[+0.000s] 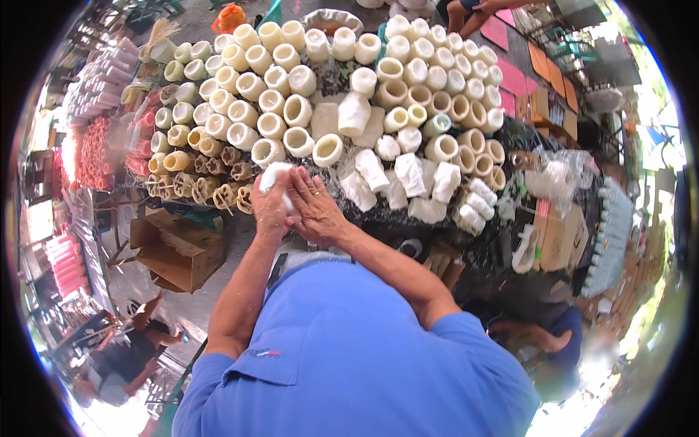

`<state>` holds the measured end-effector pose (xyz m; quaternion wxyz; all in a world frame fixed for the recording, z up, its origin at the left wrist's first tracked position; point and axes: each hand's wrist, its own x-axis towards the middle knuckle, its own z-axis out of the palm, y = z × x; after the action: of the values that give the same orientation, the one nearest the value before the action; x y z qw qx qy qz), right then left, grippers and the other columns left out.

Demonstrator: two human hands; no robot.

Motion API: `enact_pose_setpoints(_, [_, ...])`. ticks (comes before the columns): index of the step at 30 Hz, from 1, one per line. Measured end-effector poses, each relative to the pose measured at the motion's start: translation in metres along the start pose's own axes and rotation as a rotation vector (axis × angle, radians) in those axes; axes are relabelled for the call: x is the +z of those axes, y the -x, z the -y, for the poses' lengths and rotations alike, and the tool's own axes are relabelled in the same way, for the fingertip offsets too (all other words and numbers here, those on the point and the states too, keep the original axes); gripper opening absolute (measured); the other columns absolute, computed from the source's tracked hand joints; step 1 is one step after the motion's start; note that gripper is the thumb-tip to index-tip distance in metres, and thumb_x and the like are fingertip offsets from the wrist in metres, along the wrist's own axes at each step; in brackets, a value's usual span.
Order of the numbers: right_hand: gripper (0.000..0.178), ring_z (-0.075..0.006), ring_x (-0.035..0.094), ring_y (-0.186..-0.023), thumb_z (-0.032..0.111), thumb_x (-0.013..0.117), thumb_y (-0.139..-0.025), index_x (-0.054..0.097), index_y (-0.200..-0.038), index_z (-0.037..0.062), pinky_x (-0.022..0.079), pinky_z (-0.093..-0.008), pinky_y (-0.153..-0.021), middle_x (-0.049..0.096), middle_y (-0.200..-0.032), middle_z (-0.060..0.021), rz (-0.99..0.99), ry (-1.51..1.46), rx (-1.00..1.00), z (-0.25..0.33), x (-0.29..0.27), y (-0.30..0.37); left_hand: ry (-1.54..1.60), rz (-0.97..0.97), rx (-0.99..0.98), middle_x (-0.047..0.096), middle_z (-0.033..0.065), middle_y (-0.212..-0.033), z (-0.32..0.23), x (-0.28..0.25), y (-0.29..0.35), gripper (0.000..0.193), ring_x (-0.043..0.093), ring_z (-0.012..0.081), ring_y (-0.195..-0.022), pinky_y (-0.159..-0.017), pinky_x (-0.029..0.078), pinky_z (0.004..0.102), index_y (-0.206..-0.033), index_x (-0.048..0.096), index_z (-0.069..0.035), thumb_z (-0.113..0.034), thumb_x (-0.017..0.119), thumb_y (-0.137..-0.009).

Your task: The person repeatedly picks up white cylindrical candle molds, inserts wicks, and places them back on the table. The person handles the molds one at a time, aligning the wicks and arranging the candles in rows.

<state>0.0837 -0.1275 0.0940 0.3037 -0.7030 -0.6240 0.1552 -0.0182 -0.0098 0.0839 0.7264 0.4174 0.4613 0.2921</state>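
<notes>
My left hand and my right hand are pressed together around a white cylindrical mould, whose rounded top shows above my fingers. They work at the near edge of a dark table. Just beyond them stand several open cream and white tube moulds in rows. To the right of my right hand lie several white wrapped cylinders on their sides.
An open cardboard box sits on the floor at the left. Pink and red candle stacks fill the far left. A clear plastic bag and another box are at the right. A seated person is lower left.
</notes>
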Motion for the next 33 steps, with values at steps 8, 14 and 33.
enact_pose_setpoints(8, [0.106, -0.0371, 0.055, -0.14, 0.017, 0.093, -0.076, 0.031, -0.161, -0.0004, 0.043, -0.042, -0.119, 0.053, -0.15, -0.0253, -0.196, -0.76, 0.35, -0.007, 0.004, -0.019, -0.04, 0.479, 0.031, 0.062, 0.0107, -0.137, -0.014, -0.022, 0.008, 0.083, 0.058, 0.0205, -0.13, -0.11, 0.049, 0.0399, -0.155, 0.046, 0.001, -0.063, 0.06, -0.105])
enact_pose_setpoints(14, [0.078, -0.0239, 0.067, -0.121, 0.007, 0.081, -0.092, 0.04, -0.157, 0.0016, 0.057, -0.0374, -0.103, 0.062, -0.141, -0.0162, -0.632, -0.914, 0.442, 0.001, -0.095, 0.003, 0.205, 0.298, -0.204, 0.07, 0.0106, -0.128, -0.017, -0.048, 0.0, 0.089, 0.064, 0.0226, -0.118, -0.103, 0.049, 0.0414, -0.145, 0.058, -0.001, -0.079, 0.043, -0.103])
enact_pose_setpoints(33, [0.091, -0.0309, 0.07, -0.118, 0.021, 0.084, -0.091, 0.03, -0.163, 0.0086, 0.069, -0.053, -0.079, 0.057, -0.144, -0.0149, -0.439, -1.571, 0.977, 0.024, 0.007, 0.021, -0.433, 0.721, 0.171, 0.049, 0.0169, -0.157, -0.003, -0.02, -0.006, 0.077, 0.045, 0.0265, -0.146, -0.121, 0.037, 0.0424, -0.159, 0.042, 0.002, -0.059, 0.039, -0.113])
